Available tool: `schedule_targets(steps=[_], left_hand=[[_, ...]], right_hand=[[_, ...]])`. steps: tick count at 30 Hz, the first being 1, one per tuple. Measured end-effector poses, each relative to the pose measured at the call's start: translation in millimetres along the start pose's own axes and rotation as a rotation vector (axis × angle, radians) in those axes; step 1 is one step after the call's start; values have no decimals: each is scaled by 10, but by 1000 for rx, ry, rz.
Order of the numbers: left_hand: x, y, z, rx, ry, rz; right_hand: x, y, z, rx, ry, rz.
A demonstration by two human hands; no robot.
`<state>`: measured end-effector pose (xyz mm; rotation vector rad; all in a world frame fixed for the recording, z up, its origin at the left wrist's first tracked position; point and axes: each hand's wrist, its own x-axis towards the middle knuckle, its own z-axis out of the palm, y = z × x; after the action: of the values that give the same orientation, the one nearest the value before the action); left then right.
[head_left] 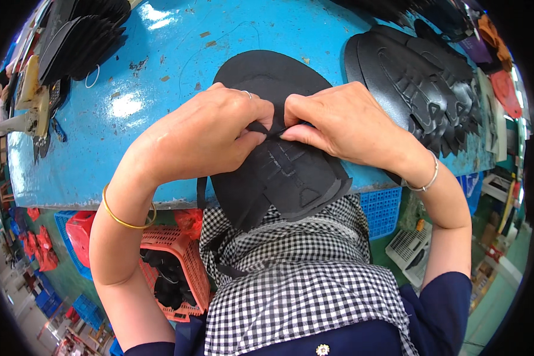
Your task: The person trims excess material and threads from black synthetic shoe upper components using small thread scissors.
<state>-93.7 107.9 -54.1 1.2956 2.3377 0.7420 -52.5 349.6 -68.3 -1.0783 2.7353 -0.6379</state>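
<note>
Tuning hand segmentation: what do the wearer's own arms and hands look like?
Left hand: ungloved, thin silver-coloured ring; slim, round gold-coloured bangle on that forearm. Right hand: ungloved, thin silver-coloured bracelet at the wrist. Both arms: short navy-blue fabric sleeves. No cables visible.

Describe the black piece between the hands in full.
The black piece looks matte and soft, perhaps fabric or foam. Its broad rounded end points away over the blue table; its near end overhangs the edge above the checked apron. Strap-like lines and a small triangular outline mark the near half. The left hand and right hand pinch its middle.
</note>
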Motion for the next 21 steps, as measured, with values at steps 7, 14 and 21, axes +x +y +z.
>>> schedule_targets(steps=[7,14,21], left_hand=[[-98,-70,-38,-307,-5,-196],[-225,7,-253,-830,494,-300],[-352,136,-500,-483,708,-159]], right_hand=[[-161,-171,-162,104,144,-5],[-222,-872,400,-581,86,-91],[-86,-665,359,-129,311,27]])
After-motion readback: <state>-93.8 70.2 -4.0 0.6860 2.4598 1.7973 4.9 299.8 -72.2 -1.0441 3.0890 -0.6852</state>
